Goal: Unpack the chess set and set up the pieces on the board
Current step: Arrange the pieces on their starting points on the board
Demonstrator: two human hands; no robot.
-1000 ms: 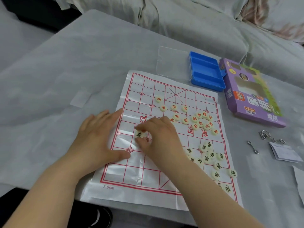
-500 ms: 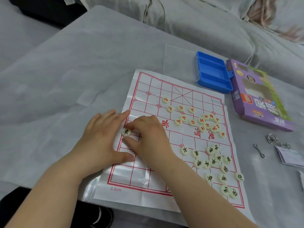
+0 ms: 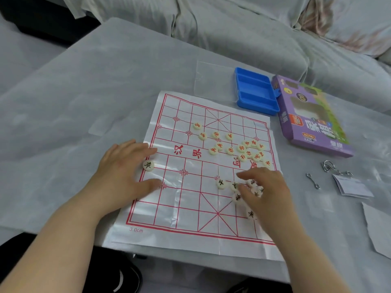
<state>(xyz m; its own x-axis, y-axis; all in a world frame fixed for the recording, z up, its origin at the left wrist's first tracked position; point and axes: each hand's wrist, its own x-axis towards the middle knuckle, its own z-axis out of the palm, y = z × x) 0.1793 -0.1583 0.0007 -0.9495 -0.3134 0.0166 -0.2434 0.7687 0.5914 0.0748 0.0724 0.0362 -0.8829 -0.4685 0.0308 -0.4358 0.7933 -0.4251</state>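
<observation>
The left hand lies flat, fingers spread, on the left edge of the board, with a piece just beside its forefinger. The right hand curls over the black heap, perhaps pinching one, though I cannot tell. Open squares lie between the hands.

Soft, even, cool light, fairly bright; direction unclear. Only faint soft shadows under left hand and right hand. Glossy board throws white glare patches along its left edge and creases. Right hand's fingertips and the pieces under them are smeared by motion blur. Wide-angle bowing of desk edges toward corners. Box front partly smudged. Slight compression softness overall; bottom-left corner dark.
</observation>
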